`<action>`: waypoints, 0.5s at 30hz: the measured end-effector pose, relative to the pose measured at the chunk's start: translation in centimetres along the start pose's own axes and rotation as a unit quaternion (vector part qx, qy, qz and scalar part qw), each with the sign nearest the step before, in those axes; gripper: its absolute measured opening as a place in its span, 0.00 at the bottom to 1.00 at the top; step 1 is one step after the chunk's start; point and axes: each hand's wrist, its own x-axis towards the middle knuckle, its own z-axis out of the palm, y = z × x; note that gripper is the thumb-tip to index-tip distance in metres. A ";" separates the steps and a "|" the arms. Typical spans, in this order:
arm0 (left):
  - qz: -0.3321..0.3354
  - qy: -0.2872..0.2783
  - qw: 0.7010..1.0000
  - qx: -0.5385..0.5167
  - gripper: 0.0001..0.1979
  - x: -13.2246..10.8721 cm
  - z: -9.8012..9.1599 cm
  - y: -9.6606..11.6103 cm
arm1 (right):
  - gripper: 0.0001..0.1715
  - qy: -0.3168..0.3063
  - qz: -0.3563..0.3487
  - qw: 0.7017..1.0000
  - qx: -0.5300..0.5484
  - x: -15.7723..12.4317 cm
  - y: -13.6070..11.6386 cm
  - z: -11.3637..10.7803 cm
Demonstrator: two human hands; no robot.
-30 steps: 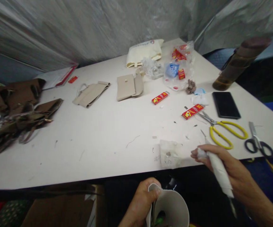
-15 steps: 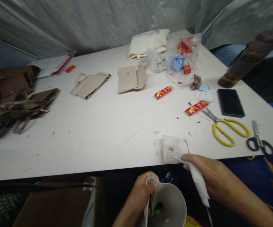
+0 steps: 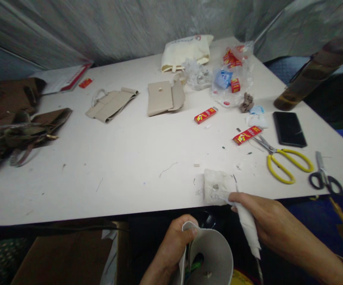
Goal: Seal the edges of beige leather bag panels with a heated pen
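Observation:
My left hand (image 3: 177, 241) is closed on a light grey-beige, leather-like bag piece (image 3: 214, 253), its thumb pressing the upper edge. The piece curls into an open loop below the table's front edge, with a small metal stud inside. My right hand (image 3: 256, 211) grips a slim tool with a white-wrapped handle (image 3: 247, 225); a cord trails from its lower end. The tool's front end lies over a whitish, stained pad (image 3: 214, 182) at the table edge; its exact tip is hard to make out.
Yellow-handled scissors (image 3: 290, 160), black-handled scissors (image 3: 326, 178), a phone (image 3: 290, 128) and small red boxes (image 3: 247, 135) lie at right. A tall bottle (image 3: 302, 85) stands behind. Beige bag pieces (image 3: 159, 99) sit mid-table, brown bags (image 3: 14, 107) at left. A cardboard box (image 3: 67, 257) is below.
Table items at left appear shifted slightly left as my view turns a little. Both hands keep their holds and have barely moved.

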 end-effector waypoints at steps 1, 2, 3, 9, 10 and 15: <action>0.001 0.001 1.000 0.000 0.24 0.0 0.0 -0.1 | 0.28 0.001 -0.003 1.000 -0.005 0.0 0.0 0.0; 0.003 0.003 1.000 0.001 0.24 0.1 -0.1 -0.2 | 0.28 0.001 -0.005 1.000 -0.010 0.1 0.0 0.0; 0.003 0.004 1.000 0.001 0.24 0.1 -0.1 -0.2 | 0.28 0.002 -0.008 1.000 -0.013 0.1 0.0 0.0; 0.000 0.003 1.000 -0.011 0.23 0.2 -0.3 -0.5 | 0.28 0.015 -0.018 0.999 -0.027 0.2 -0.2 -0.1; -0.001 0.005 1.000 -0.013 0.23 0.2 -0.3 -0.5 | 0.28 0.017 -0.020 0.999 -0.031 0.2 -0.2 -0.1; -0.001 0.009 1.000 -0.017 0.23 0.2 -0.3 -0.4 | 0.30 0.019 -0.026 0.999 -0.040 0.3 -0.1 -0.1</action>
